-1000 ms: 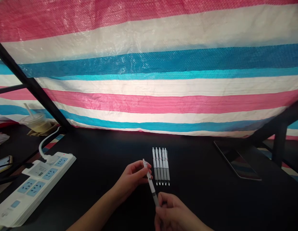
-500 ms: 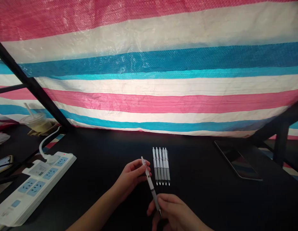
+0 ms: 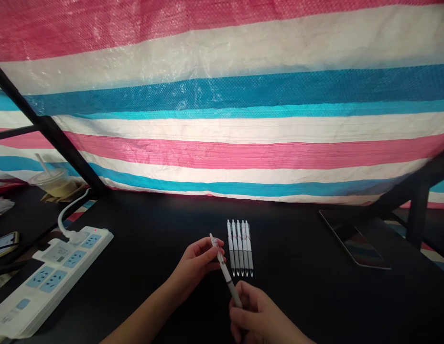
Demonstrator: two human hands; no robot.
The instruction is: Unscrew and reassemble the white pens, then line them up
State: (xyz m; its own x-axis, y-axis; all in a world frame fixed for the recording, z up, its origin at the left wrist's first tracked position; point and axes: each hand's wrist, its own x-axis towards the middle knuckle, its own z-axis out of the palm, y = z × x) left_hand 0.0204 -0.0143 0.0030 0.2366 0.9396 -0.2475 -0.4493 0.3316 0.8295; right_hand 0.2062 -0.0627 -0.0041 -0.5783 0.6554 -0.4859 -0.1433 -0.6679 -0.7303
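A white and grey pen [image 3: 225,271] is held at a slant between both hands above the black table [image 3: 153,215]. The fingers of my left hand [image 3: 198,260] pinch its upper, clear-clipped end. My right hand [image 3: 254,310] grips the grey lower end, and its fingers cover the tip. Just beyond, to the right of my left hand, several matching pens [image 3: 240,248] lie side by side in a neat row, tips toward me.
A white power strip [image 3: 57,282] with a plugged-in cable lies at the left. A dark phone or tablet [image 3: 354,239] rests at the right. Further left are a plastic cup [image 3: 53,181] and another phone [image 3: 5,244]. A striped sheet [image 3: 222,129] hangs behind.
My right hand has shifted slightly right and its fingers have closed round the pen's lower end, hiding the tip that showed before. My left hand has hardly moved.
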